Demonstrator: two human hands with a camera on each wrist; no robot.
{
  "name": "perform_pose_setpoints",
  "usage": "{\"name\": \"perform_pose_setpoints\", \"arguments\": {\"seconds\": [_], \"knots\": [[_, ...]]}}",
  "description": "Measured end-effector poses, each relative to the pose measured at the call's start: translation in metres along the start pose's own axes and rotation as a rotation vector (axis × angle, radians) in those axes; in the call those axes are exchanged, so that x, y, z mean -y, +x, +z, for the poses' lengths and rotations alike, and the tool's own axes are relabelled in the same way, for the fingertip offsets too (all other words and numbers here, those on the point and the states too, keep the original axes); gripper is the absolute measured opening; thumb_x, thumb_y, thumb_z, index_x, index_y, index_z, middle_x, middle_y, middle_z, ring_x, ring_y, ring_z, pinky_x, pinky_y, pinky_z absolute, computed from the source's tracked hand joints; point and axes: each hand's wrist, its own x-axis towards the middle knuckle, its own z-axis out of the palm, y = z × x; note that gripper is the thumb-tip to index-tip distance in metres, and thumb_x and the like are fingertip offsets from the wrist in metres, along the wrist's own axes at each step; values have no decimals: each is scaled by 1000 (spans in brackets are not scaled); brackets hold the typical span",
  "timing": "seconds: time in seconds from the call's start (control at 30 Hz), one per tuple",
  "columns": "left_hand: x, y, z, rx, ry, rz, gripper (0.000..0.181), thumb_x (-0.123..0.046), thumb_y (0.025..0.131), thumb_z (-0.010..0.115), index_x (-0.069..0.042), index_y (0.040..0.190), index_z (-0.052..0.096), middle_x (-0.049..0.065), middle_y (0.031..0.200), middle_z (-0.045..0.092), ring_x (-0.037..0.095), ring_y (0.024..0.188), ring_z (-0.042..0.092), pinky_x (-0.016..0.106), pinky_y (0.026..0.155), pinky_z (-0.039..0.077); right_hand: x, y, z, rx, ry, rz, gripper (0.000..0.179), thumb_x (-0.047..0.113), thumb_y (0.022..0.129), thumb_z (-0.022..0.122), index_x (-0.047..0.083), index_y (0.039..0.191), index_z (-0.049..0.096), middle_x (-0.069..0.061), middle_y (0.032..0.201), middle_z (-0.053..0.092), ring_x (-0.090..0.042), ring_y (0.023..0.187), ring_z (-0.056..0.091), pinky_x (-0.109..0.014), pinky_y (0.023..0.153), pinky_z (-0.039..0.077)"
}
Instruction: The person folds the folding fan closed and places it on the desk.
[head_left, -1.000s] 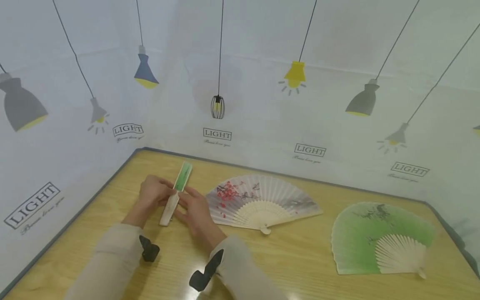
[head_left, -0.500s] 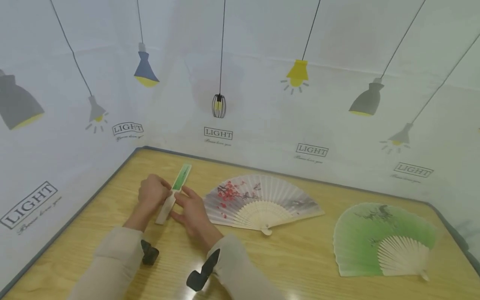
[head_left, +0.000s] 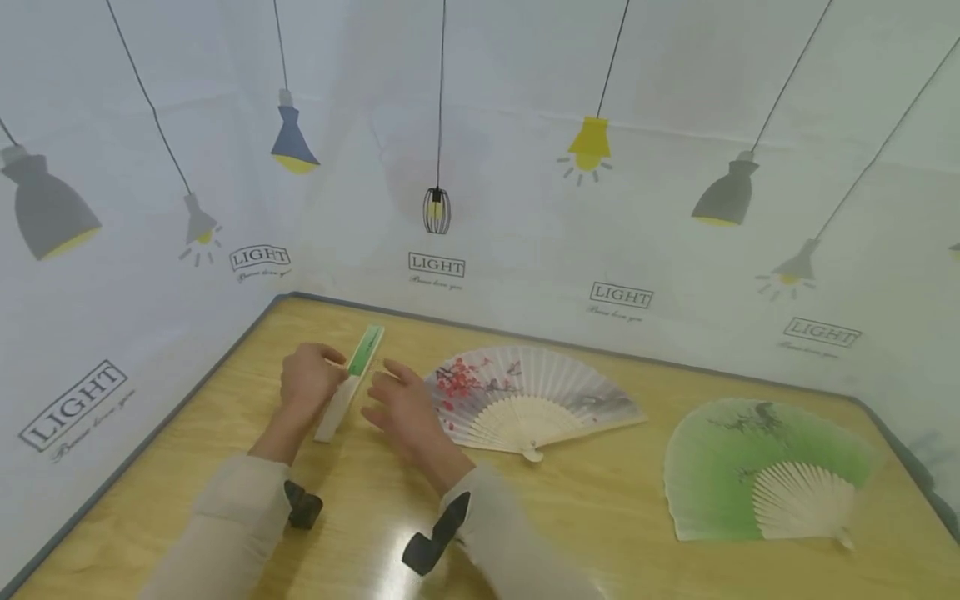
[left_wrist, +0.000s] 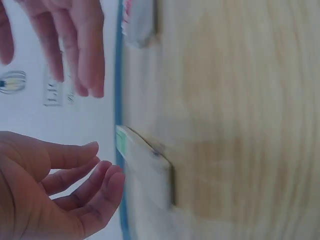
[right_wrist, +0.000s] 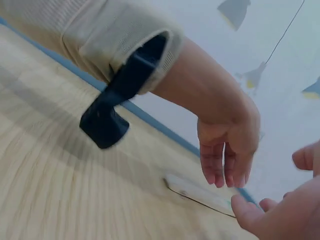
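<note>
A folded hand fan (head_left: pixel 348 383) with a green upper part and pale sticks lies slanted on the wooden table. My left hand (head_left: pixel 309 379) is just to its left, fingers loosely bent; in the left wrist view this hand (left_wrist: pixel 65 185) holds nothing and is apart from the fan (left_wrist: pixel 150 170). On the fan's other side is my right hand (head_left: pixel 405 408), its fingers relaxed and off the fan. The right wrist view shows the left hand (right_wrist: pixel 230 145) hanging above the closed fan (right_wrist: pixel 200 194), with the right hand (right_wrist: pixel 285 215) at the lower right.
A spread grey-white fan (head_left: pixel 532 400) with red blossoms lies right of the hands. Farther right is a spread green fan (head_left: pixel 772 471). A white backdrop (head_left: pixel 510 183) printed with lamps rises behind the table's edge.
Both hands have released the folded fan, which stays on the table. The right hand has moved away to the right; the left has lifted off slightly. The spread fans have not moved.
</note>
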Motion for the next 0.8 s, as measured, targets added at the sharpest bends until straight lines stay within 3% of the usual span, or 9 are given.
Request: {"name": "perform_pose_setpoints", "arguments": {"seconds": [0.07,0.1,0.17,0.3,0.43,0.6,0.8], "knots": [[-8,-6,2,-15,-83,44,25,-4,84,67,7,106,66,24,95,68,30,73,65,27,55,54,9,-12,-13,29,-7,-44,44,-3,97,46,-9,140,34,-28,138,43,-44,128,39,-45,103,43],[-13,-11,4,-15,-133,67,24,-3,84,67,7,106,66,24,94,68,31,73,66,27,56,55,13,-18,-19,-12,148,-15,45,-4,99,39,-8,143,27,-30,140,39,-46,128,37,-50,102,42],[-23,-21,9,5,-248,104,24,-3,86,67,8,108,66,24,94,68,33,76,67,27,58,58,21,-31,-32,10,133,-52,43,-7,99,35,-10,141,26,-31,140,38,-48,128,37,-51,103,41],[-41,-46,21,107,-438,131,27,-3,89,66,7,113,63,24,97,67,35,83,67,35,68,60,39,-58,-58,-55,103,-83,38,-3,100,37,-10,137,33,-25,128,52,-41,118,50,-49,99,46],[-57,-68,39,203,-573,113,28,2,88,63,7,115,62,24,98,64,34,82,66,41,74,59,54,-86,-87,-151,168,-110,35,-5,100,36,-9,134,37,-16,118,60,-34,112,56,-47,96,48],[-71,-91,65,292,-640,159,26,6,86,62,9,112,62,21,94,64,32,78,66,43,73,59,58,-119,-122,-277,193,-94,36,-6,98,40,-9,134,38,-14,111,63,-29,106,60,-40,92,52],[-81,-115,96,405,-674,228,26,1,84,68,11,107,62,16,88,65,31,75,66,42,69,60,48,-140,-152,-458,186,-18,39,-1,97,45,-13,133,34,-10,93,64,-20,89,65,-34,87,55]]}}
